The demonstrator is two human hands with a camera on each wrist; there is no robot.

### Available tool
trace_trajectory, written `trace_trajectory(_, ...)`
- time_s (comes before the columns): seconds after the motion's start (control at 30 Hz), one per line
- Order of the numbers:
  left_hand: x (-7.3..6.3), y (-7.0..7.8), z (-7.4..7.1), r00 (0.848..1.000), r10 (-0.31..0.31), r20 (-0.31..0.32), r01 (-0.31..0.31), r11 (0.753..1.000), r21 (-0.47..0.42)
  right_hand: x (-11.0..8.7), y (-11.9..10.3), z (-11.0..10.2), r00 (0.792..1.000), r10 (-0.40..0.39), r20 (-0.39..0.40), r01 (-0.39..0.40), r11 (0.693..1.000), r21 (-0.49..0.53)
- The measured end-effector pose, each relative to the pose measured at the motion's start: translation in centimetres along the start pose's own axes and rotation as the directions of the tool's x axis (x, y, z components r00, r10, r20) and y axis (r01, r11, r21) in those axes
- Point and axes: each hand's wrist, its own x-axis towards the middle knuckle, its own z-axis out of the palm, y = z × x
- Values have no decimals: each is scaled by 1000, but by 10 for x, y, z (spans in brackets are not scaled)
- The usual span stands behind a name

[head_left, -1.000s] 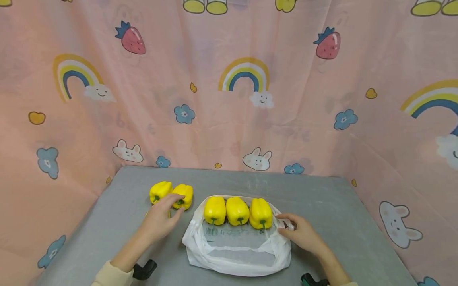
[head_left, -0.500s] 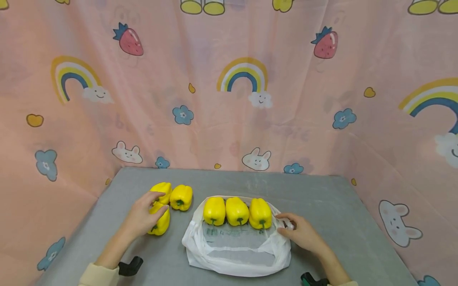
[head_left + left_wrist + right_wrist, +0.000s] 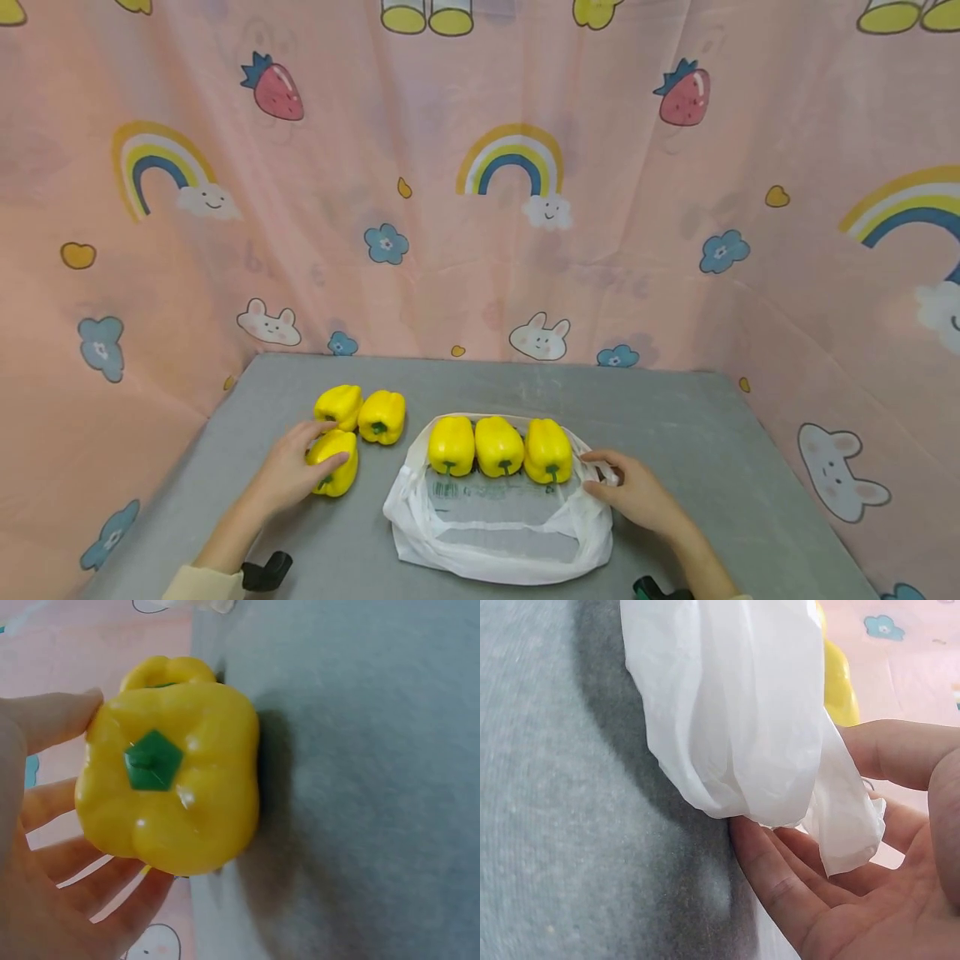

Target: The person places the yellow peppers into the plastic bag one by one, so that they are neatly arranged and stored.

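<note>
Three yellow bell peppers stand grouped on the left of the table. My left hand [image 3: 291, 468] is at the nearest pepper [image 3: 341, 473], thumb on one side and fingers on the other, loosely spread. The left wrist view has this bell pepper [image 3: 180, 817] with its green stem facing the camera; my thumb tip meets its edge and some fingertips are hidden behind it. My right hand [image 3: 633, 490] holds the right edge of a white plastic bag [image 3: 498, 560]. Gathered bag plastic [image 3: 847, 825] lies between its thumb and fingers in the right wrist view.
Three more yellow bell peppers, the middle one [image 3: 498, 446] among them, sit in a row at the bag's far side, inside its opening. Two peppers, including the right one [image 3: 382, 417], lie behind the left hand. A pink patterned curtain [image 3: 450, 275] borders the grey table [image 3: 645, 400].
My left hand has moved left and nearer from the right pepper of the group to the nearest one. The right hand and the bag have stayed in place.
</note>
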Motion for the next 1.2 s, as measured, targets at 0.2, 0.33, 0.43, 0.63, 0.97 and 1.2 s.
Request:
trace_trajectory(0.2, -4, -6, 1, 997, -44, 64, 46, 998, -36, 0, 1, 0, 1000, -14, -2, 14, 1000, -13)
trace_trajectory(0.33, -7, -10, 2, 988, -92, 126, 103, 991, -86, 0, -1, -1, 1000, -10, 4, 10, 1000, -1)
trace_trajectory(0.43, -8, -12, 2, 979, -122, 162, 142, 983, -115, 0, -2, -1, 1000, -12, 10, 11, 1000, 20)
trace_trajectory(0.63, -7, -13, 2, 975, -146, 168, 170, 976, -138, -1, -2, -1, 1000, -14, 16, 14, 999, 33)
trace_trajectory(0.97, -8, -10, 4, 980, -145, 137, 161, 981, -111, -1, -2, 0, 1000, 8, 9, -8, 1000, 21)
trace_trajectory(1.2, -6, -1, 3, 984, -126, 124, 138, 985, -98, -1, -3, 0, 1000, -18, 12, 18, 999, 27)
